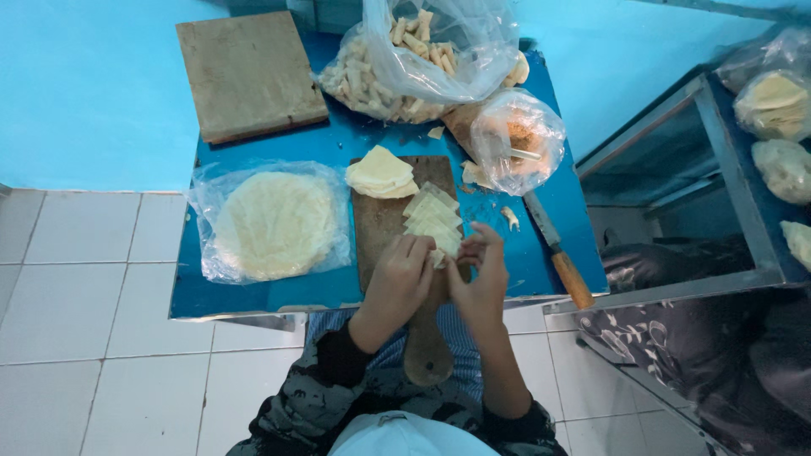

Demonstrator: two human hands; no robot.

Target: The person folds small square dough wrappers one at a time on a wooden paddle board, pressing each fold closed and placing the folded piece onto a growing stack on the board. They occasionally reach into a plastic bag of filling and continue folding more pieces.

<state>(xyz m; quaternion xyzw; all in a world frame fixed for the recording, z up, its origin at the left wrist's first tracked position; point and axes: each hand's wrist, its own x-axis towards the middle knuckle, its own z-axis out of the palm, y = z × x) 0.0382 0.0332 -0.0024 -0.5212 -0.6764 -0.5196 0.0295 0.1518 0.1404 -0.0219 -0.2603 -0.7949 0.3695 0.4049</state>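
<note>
The small pastry piece [439, 257] sits between both hands at the near end of the paddle-shaped cutting board [382, 221], at the centre of the blue tabletop [203, 295]. The left hand [401, 274] and the right hand [481, 270] meet over it, fingers curled and closed on the piece, wrists angled inward from 6 o'clock.

Progress, as judged: a row of cut wrapper sheets [433, 218] at 12 o'clock of the hands awaits handling; a stack of wedge-cut sheets [380, 173] lies at 11 o'clock. A large clear bag of finished rolls [405, 63] at 12 o'clock indicates many pieces done. A bagged stack of round wrappers [272, 224] at 9 o'clock remains uncut.

A small bag of filling [517, 142] rests at 1 o'clock, a wooden-handled knife [557, 252] at 3 o'clock, and a spare wooden board [249, 74] at 11 o'clock.
</note>
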